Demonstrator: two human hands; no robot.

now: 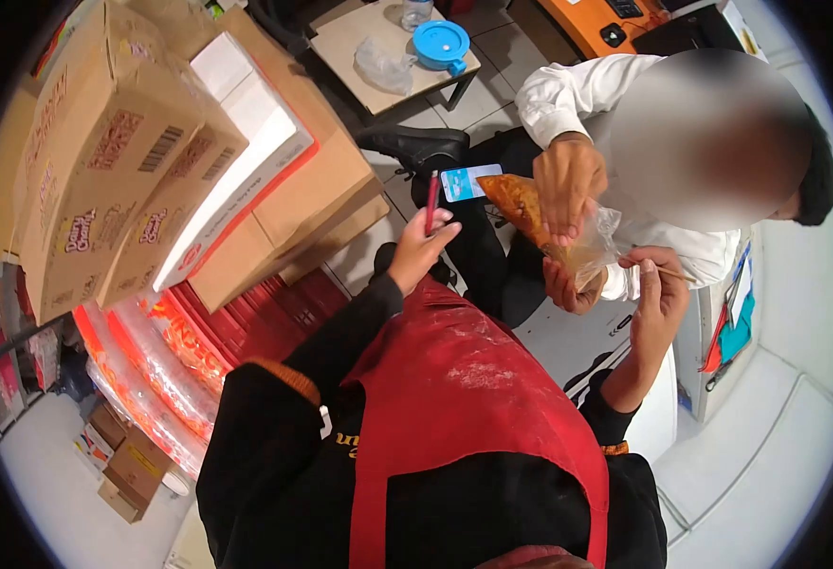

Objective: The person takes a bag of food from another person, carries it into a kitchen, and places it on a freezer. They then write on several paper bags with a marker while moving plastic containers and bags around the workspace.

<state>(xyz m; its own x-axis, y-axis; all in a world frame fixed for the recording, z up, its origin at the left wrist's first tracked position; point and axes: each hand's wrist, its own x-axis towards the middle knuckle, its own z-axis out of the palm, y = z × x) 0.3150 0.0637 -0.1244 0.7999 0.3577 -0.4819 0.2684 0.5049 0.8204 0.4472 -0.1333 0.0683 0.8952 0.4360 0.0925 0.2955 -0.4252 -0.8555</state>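
Note:
My left hand (423, 251) is closed around a slim red pen (432, 201), which points upward from my fist. On the right, my right hand (661, 289) pinches a thin wooden stick (674, 275), its fingertips close to the edge of a clear plastic bag (598, 248). A person facing me holds that bag in both hands (568, 185); an orange-brown food piece (514, 202) shows at its left end. A phone with a lit screen (464, 183) lies by that person's leg, just left of the food.
Cardboard boxes (84, 180) are stacked at the left, above orange-and-clear plastic packs (141, 379). A small table (340, 47) with a blue-lidded container (441, 45) stands at the top. An orange desk (577, 24) is at the upper right.

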